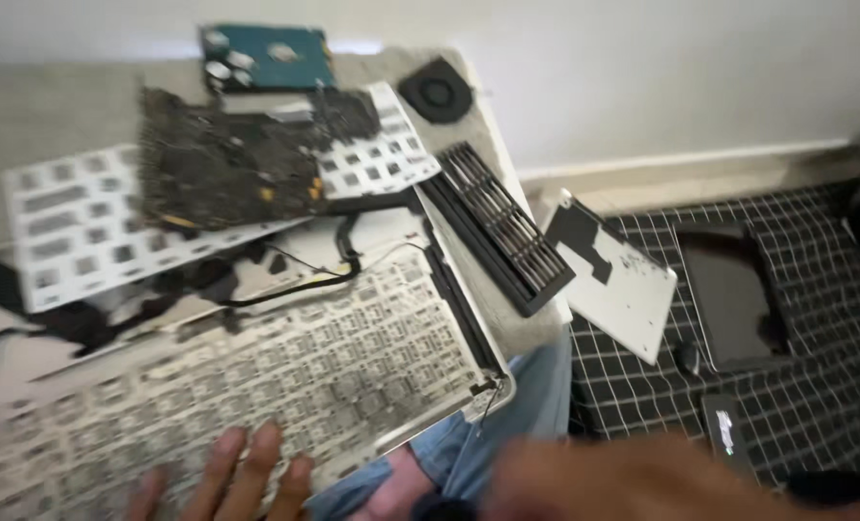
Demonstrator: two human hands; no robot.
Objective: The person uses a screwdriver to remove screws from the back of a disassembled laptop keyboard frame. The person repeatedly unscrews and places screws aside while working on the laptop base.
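The left hand [232,478] is cut off by the bottom edge; only its fingers show, lying on the stripped silver laptop keyboard frame [285,376], whose left end runs out of view. The right hand [633,479] is a blur, its grip impossible to read. Beyond it, a small dark phone-like slab [726,431] is too smeared to identify.

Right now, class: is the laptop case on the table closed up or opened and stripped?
Opened and stripped. The laptop case shows its bare inner keyboard backing, and the circuit board and fan lie loose beside it.
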